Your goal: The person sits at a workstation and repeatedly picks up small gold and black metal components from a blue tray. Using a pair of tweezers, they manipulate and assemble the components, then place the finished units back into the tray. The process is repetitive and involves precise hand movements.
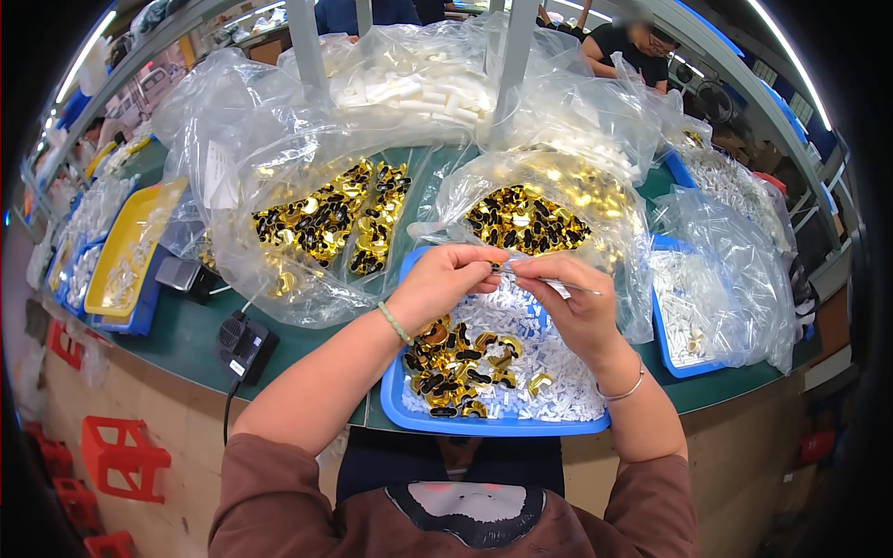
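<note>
My left hand [437, 284] is closed in a pinch on a small gold-and-black part [496, 267], mostly covered by the fingertips. Close against it, my right hand [579, 302] grips a thin silvery tool [581, 288] whose end sticks out to the right; its tip is hidden by the fingers. Both hands meet above a blue tray [502, 429]. Inside the tray, many small white plastic pieces [558, 391] spread across the right and back. Curved gold-and-black parts [451, 372] lie heaped at its left front.
Clear plastic bags of gold-and-black parts [316, 219] [526, 219] stand behind the tray. Beyond them lies a bag of white tubes [419, 93]. A black device [244, 344] and a yellow tray [139, 223] are left; another blue tray [690, 368] is right. Another person [633, 51] sits far right.
</note>
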Demonstrator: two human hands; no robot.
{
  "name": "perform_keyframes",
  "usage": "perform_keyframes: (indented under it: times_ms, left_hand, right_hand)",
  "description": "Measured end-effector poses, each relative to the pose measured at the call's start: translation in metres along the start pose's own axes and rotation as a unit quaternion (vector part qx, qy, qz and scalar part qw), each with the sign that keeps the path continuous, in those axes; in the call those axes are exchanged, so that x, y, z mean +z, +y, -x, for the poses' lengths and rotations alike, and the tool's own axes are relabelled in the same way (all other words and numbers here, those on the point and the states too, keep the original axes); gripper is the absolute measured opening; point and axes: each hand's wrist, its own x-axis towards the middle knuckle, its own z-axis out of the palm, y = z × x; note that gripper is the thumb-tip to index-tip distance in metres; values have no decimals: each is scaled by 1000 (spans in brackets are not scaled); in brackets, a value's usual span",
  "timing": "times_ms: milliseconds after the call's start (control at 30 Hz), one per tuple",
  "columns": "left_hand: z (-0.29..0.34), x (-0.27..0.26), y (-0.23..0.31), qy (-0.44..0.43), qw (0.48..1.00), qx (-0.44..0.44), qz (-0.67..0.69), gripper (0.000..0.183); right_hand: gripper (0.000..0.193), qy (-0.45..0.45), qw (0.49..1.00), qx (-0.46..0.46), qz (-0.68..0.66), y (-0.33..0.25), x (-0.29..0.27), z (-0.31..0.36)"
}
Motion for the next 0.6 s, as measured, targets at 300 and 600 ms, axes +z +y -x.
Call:
perform_keyframes:
  times_ms: [300,600]
  left_hand:
    - [0,0,0,-32,997,-18,61,35]
    - [0,1,1,-21,1000,1,11,33]
  right_hand:
    - [18,-4,999,-15,34,2,1,-2]
    - [19,-26,996,-55,72,-8,3,-3]
